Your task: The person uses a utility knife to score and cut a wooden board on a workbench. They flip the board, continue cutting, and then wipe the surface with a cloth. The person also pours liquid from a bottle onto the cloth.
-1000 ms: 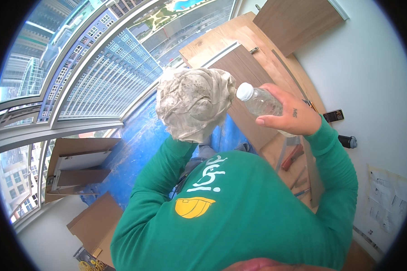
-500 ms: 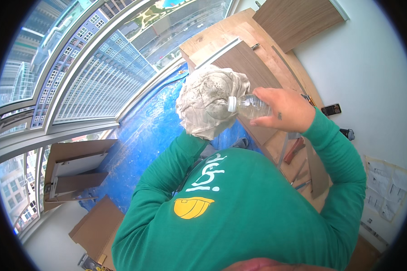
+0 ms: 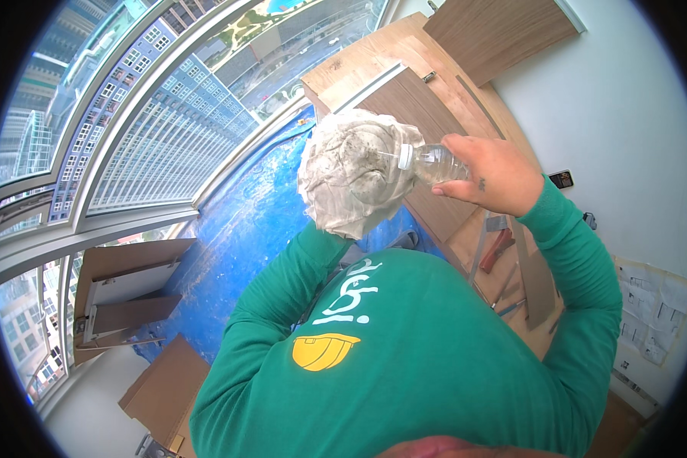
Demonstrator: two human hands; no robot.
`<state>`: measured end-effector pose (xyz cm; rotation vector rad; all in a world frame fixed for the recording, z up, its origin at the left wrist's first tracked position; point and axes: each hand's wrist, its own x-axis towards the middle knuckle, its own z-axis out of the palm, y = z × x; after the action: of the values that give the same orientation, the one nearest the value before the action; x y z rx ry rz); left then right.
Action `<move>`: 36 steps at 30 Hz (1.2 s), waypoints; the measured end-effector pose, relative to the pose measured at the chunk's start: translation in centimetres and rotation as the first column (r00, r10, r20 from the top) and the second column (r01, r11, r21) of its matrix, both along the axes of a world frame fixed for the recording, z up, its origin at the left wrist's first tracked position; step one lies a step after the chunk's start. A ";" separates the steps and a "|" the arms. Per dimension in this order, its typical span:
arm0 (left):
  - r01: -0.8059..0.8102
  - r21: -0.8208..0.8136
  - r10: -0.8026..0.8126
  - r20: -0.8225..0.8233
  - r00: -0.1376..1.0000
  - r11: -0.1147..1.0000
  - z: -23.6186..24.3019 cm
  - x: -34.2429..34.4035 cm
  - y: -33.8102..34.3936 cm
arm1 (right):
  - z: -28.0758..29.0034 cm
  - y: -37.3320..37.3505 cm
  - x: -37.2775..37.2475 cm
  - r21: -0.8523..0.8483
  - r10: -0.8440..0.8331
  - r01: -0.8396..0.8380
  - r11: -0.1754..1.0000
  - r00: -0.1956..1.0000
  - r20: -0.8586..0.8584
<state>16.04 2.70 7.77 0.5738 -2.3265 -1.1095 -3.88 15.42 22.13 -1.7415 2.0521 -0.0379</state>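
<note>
My right hand [image 3: 500, 174] is wrapped round a small clear plastic bottle [image 3: 441, 165], held on its side with its white cap [image 3: 406, 157] toward the left. The cap end hangs over the right part of a crumpled off-white cloth [image 3: 351, 172] with grey smudges. A thin pale streak runs left from the cap across the cloth. The cloth is spread over the end of my left arm [image 3: 330, 246], and my left hand and its fingers are hidden beneath it.
Blue sheeting [image 3: 237, 229] covers the floor beside the tall window [image 3: 168, 130]. Wood panels [image 3: 412, 99] lie ahead. A red-handled tool [image 3: 498, 250] and strips are at the right, near a phone-like device [image 3: 561, 179]. Cardboard [image 3: 164, 385] stands at the lower left.
My right hand and the bottle have shifted slightly to the right, so the cap is nearer the cloth's right edge. The cloth has stayed about where it was.
</note>
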 end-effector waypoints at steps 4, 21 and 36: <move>0.017 0.088 -0.017 -0.005 1.000 0.996 -1.2 0.3 0.2 | -0.2 0.2 -0.2 0.016 -0.023 0.024 1.000 1.000 -0.010; 0.021 -0.160 -0.026 -0.033 0.999 0.987 1.4 -0.2 0.2 | -0.1 -0.4 2.2 -0.009 0.043 -0.043 0.999 0.999 -0.014; 0.008 -0.170 -0.020 -0.067 0.998 0.985 -0.4 -0.2 0.5 | -0.6 0.9 1.4 -0.020 -0.063 0.063 0.998 0.998 -0.022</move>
<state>15.86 3.20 7.34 0.4499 -2.3402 -0.9108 -2.44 16.36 21.52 -1.6960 2.1294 -0.0576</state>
